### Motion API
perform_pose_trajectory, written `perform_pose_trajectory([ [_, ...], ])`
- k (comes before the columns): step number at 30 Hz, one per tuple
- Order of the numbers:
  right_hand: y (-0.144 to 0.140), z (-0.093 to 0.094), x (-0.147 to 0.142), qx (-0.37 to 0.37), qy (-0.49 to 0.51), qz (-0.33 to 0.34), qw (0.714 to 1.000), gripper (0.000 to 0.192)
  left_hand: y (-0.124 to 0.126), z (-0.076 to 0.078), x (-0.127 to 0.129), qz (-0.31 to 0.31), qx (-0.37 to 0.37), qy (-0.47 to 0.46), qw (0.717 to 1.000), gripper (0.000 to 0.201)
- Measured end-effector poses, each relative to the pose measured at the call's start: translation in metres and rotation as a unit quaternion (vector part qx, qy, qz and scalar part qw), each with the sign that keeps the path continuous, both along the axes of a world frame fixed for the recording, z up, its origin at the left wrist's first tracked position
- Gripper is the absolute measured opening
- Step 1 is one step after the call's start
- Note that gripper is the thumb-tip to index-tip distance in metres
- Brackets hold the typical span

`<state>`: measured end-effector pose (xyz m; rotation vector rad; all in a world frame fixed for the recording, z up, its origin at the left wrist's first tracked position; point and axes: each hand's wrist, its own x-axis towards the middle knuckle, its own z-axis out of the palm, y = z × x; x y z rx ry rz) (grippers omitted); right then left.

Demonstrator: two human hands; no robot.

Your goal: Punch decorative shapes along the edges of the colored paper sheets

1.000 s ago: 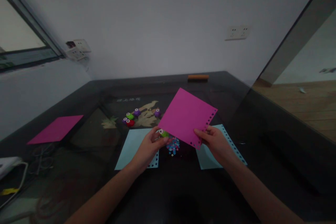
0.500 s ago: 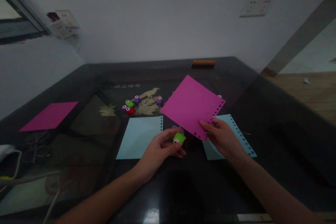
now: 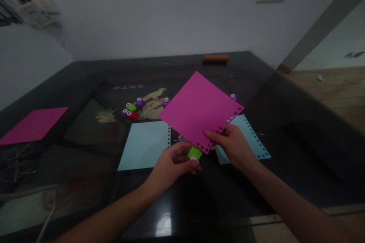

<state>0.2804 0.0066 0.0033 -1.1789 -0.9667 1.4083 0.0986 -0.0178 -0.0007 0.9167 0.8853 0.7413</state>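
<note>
Punches [image 3: 132,108] crowd far-left — bare tabletop [image 3: 285,140] right.

Both hands [image 3: 173,161] [image 3: 232,146] pinched, forearms fwd

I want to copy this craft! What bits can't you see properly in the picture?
Head view only:
- Green punch: mostly wrapped by the left hand.
- Confetti under the pink sheet: hidden by it.
- Right blue sheet: partly behind the right hand.
- Writing on the table: too small, dim.

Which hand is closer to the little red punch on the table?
Left. The left hand holds a green punch, right of and below the red punch; the right hand is farther right, pinching pink paper.
</note>
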Motion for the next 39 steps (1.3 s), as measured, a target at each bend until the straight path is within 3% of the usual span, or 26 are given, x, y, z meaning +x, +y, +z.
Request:
perform_pose_trajectory([
  [30, -0.005, 0.007, 0.004, 0.101, -0.161, -0.032, 0.981, 0.017, 0.003, 0.003, -0.003, 0.032, 0.041, 0.021, 0.998, 0.033],
  [39, -0.010, 0.011, 0.002, 0.150, -0.207, -0.022, 0.967, 0.012, 0.004, 0.002, -0.004, 0.037, 0.042, 0.022, 0.998, 0.042],
])
